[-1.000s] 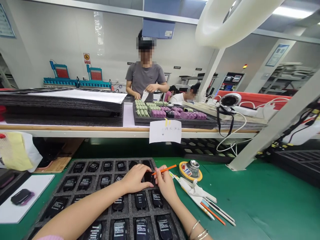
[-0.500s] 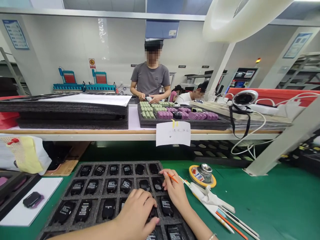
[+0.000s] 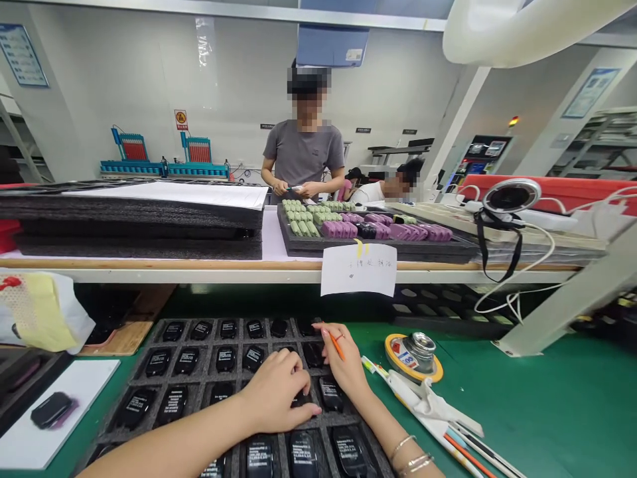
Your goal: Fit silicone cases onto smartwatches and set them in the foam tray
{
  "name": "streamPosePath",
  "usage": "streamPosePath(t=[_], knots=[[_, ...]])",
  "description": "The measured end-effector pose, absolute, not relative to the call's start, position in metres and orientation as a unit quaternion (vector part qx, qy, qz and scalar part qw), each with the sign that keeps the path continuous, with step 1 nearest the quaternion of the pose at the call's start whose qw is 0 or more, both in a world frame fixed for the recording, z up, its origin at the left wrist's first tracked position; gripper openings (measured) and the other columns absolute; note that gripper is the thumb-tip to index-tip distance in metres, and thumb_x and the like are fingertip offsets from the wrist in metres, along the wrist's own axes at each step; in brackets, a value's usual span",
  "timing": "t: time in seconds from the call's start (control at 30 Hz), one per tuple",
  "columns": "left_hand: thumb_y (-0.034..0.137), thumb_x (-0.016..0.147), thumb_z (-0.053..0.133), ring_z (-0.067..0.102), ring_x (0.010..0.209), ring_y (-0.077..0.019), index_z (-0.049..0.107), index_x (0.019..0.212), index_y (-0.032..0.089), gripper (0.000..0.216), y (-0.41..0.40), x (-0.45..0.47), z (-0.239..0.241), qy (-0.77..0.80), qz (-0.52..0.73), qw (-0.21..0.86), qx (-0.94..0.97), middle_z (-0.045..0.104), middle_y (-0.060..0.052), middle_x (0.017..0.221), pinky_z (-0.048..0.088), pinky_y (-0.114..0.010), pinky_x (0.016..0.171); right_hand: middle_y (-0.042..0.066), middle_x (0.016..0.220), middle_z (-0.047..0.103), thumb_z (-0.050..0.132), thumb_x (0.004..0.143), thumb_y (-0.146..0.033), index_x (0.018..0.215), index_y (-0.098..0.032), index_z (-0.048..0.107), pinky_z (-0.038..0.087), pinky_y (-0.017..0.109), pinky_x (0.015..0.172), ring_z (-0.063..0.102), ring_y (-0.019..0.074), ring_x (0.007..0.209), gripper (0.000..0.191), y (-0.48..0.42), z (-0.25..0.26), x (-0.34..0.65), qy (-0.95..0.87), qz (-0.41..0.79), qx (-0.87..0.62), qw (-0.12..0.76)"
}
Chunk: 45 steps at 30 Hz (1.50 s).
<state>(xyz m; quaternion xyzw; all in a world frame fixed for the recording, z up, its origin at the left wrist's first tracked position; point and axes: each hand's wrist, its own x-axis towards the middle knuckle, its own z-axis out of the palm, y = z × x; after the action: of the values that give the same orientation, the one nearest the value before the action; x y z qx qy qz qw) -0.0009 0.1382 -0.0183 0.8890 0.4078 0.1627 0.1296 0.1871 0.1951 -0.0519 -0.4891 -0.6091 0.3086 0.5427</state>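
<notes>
The left hand [image 3: 281, 388] curls palm-down over a black device [image 3: 300, 400] in the foam tray [image 3: 240, 352], its thumb apart from the bent fingers; whether it grips the device cannot be told. The right hand [image 3: 344, 355], at the tray's right edge, pinches an orange stick [image 3: 337, 346] between thumb and fingers. The tray lies on a green table [image 3: 552, 405], black devices sitting in its compartments, many showing lines of white text on their screens.

Right of the tray, a small jar [image 3: 422, 352] rests on a yellow tape roll [image 3: 437, 372], near a white cloth [image 3: 415, 403] lying over sticks. At far left, another black device with a purple edge lies on a white pad [image 3: 82, 405].

Above, a shelf [image 3: 239, 273] carries stacked foam trays [image 3: 134, 232], green and purple pieces [image 3: 339, 229] and a webcam [image 3: 511, 196]. Behind it stands a person in a gray shirt [image 3: 304, 154].
</notes>
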Motion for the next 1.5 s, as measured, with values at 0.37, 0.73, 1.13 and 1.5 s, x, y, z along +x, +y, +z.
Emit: streamPosePath(t=[0.37, 0.73, 1.13, 1.5], knots=[[0.029, 0.089, 0.069, 0.061, 0.107, -0.0238, 0.062, 0.115, 0.024, 0.028, 0.110, -0.037, -0.017, 0.397, 0.182, 0.165, 0.884, 0.067, -0.006, 0.115, 0.050, -0.037, 0.097, 0.003, 0.066, 0.065, 0.062, 0.081, -0.071, 0.085, -0.021, 0.061, 0.052, 0.029, 0.050, 0.060, 0.0162, 0.053, 0.050, 0.137, -0.041, 0.162, -0.566, 0.456, -0.428, 0.537], [0.030, 0.082, 0.075, 0.066, 0.101, -0.0254, 0.056, 0.114, 0.021, 0.038, 0.113, -0.036, -0.021, 0.423, 0.227, 0.229, 0.847, 0.070, -0.008, 0.112, 0.053, -0.037, 0.089, -0.003, 0.057, 0.060, 0.061, 0.081, -0.072, 0.077, -0.023, 0.047, 0.048, 0.025, 0.045, 0.059, 0.0136, 0.047, 0.051, 0.132, -0.048, 0.160, -0.568, 0.538, -0.407, 0.473], [0.031, 0.080, 0.076, 0.066, 0.099, -0.0257, 0.051, 0.112, 0.021, 0.041, 0.114, -0.035, -0.020, 0.449, 0.226, 0.262, 0.824, 0.068, -0.008, 0.113, 0.054, -0.038, 0.086, -0.003, 0.065, 0.055, 0.055, 0.088, -0.067, 0.080, -0.024, 0.048, 0.044, 0.025, 0.046, 0.056, 0.0141, 0.053, 0.045, 0.130, -0.048, 0.158, -0.629, 0.486, -0.415, 0.443], [0.027, 0.087, 0.070, 0.062, 0.110, -0.0256, 0.054, 0.123, 0.021, 0.040, 0.108, -0.038, -0.013, 0.435, 0.213, 0.215, 0.848, 0.066, -0.009, 0.122, 0.052, -0.043, 0.096, 0.002, 0.073, 0.064, 0.058, 0.085, -0.070, 0.084, -0.021, 0.056, 0.054, 0.030, 0.061, 0.063, 0.0169, 0.063, 0.049, 0.130, -0.040, 0.193, -0.545, 0.427, -0.444, 0.569]])
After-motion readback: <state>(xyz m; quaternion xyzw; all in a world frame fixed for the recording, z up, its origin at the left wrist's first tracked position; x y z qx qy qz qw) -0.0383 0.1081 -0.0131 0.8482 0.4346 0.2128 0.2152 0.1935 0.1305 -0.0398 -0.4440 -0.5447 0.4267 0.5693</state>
